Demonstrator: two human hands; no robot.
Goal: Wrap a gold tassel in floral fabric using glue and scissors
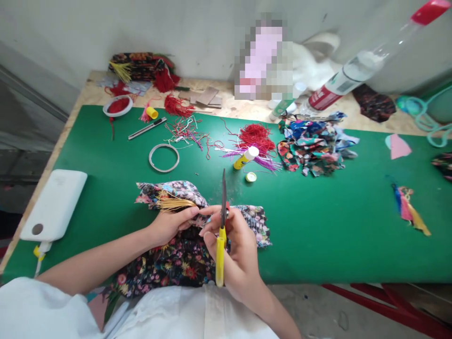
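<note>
My left hand [173, 228] pinches a golden thread tassel [175, 204] near its bound end. Its loose strands fan out to the left over the floral fabric [187, 188]. My right hand [236, 245] holds yellow-handled scissors [220, 256], dark blades pointing away from me. The fingertips of both hands meet near the tassel's end, and what lies between them is too small to make out. More dark floral fabric [169, 268] hangs from the table edge over my lap.
Beyond my hands stand a glue stick [246, 158] and its cap [251, 177]. Red threads [254, 137], fabric scraps [314, 146], a wire ring [164, 157] and a utility knife [147, 128] lie farther back. A white power bank [56, 202] lies left; a plastic bottle [339, 84] leans back right.
</note>
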